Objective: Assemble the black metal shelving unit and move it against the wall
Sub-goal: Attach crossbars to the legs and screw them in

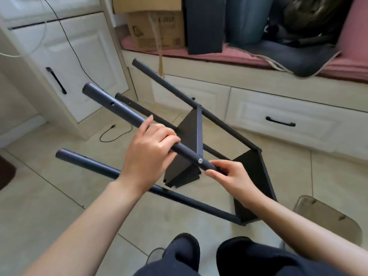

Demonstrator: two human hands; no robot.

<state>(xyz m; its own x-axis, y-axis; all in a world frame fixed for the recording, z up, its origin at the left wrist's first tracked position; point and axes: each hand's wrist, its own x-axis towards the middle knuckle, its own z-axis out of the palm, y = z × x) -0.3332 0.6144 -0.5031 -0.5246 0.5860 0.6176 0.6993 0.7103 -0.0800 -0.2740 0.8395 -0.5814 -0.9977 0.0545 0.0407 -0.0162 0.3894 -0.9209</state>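
Shelving unit (191,140) tipped on floor, frame centre. Left hand (147,154) fingers wrapped round upper pole (119,110); right hand (229,176) fingers pinching same pole just below screw (199,160). Likely seating shelf joint: brace pole steady, keep holes aligned, tighten screw fully before standing unit.

Box (155,26) print blurred, unreadable; right hand (229,176) hides tube (119,108) lower end.
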